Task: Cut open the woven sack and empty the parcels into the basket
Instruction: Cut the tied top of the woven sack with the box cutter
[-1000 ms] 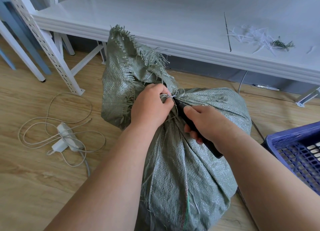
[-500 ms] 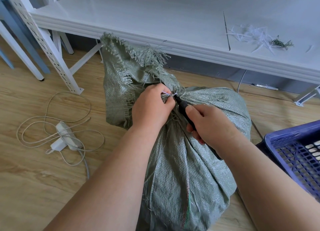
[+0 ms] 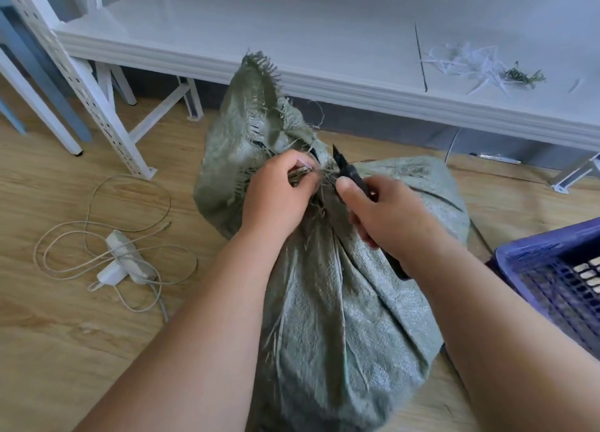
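Pale wood-grain plank floor (image 3: pixel 65 350), with a glossy white table (image 3: pixel 324 42) along the far edge. Standing mid-floor against that table's moulded rim: a bulging grey-green woven plastic sack (image 3: pixel 357 301), coarse weave, frayed fringe at the gathered neck. Left hand (image 3: pixel 276 198) closed tight around the bunched neck strands. Right hand (image 3: pixel 389 217) wrapped shut around a slim black knife (image 3: pixel 349 172), pointed tip up beside the knot. Blue lattice plastic basket (image 3: pixel 552 263) at the floor's right edge, near the sack. Looped white cable (image 3: pixel 130 259) lying left, well apart.
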Demonstrator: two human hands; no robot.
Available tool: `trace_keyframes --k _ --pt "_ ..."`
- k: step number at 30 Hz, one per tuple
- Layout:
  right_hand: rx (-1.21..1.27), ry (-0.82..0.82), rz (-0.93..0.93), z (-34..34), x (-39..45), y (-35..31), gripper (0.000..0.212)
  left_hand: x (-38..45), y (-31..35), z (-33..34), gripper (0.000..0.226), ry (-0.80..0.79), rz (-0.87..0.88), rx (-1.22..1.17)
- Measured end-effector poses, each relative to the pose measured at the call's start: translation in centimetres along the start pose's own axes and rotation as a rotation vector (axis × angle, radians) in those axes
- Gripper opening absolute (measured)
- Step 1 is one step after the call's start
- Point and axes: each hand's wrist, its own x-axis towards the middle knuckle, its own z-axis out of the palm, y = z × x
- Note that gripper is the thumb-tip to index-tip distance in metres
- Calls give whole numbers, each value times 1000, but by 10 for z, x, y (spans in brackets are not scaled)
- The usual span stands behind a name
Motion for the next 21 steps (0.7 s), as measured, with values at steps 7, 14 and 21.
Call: trace_keyframes --k 7,14,21 --pt "46 195 -93 0 16 -9 10 2 7 -5 9 28 42 -52" --pt "72 327 -192 1 17 -19 23 -6 24 -6 19 29 122 236" --pt "216 300 -14 -14 22 -13 8 -4 27 -9 17 -8 89 269"
